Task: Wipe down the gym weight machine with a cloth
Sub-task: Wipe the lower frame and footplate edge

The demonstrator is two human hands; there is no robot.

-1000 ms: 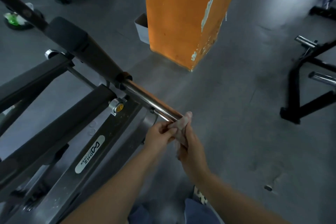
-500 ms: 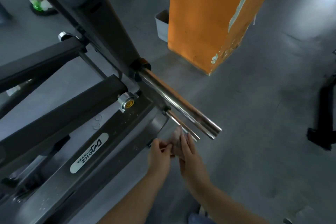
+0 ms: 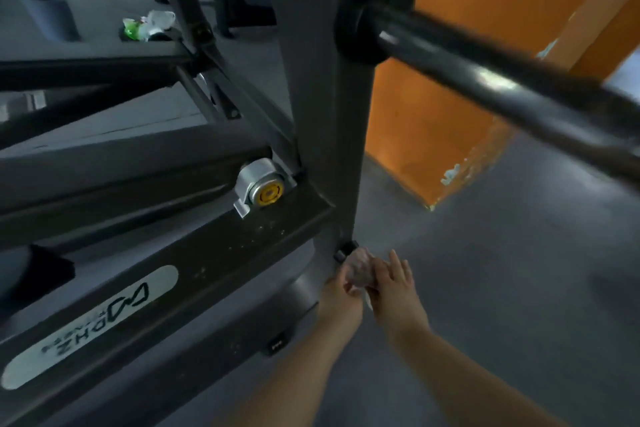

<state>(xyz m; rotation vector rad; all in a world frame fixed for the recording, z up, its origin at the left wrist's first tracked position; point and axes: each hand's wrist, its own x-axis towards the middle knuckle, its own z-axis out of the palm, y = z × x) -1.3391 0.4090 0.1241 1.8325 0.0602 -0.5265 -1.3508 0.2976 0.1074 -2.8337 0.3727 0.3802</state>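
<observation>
Wiping was midway, by judgement: both hands, left hand (image 3: 341, 291) curled and right hand (image 3: 394, 282) nearly flat, pressed the cloth (image 3: 360, 269) against the weight machine (image 3: 322, 114) upright's foot, most frame remaining.

Cloth (image 3: 358, 269) mostly hidden, prob. blurred.

The cloth (image 3: 360, 269) is being held between both hands at the machine upright (image 3: 322, 107); the pillar (image 3: 450, 121) is standing behind, right.
</observation>
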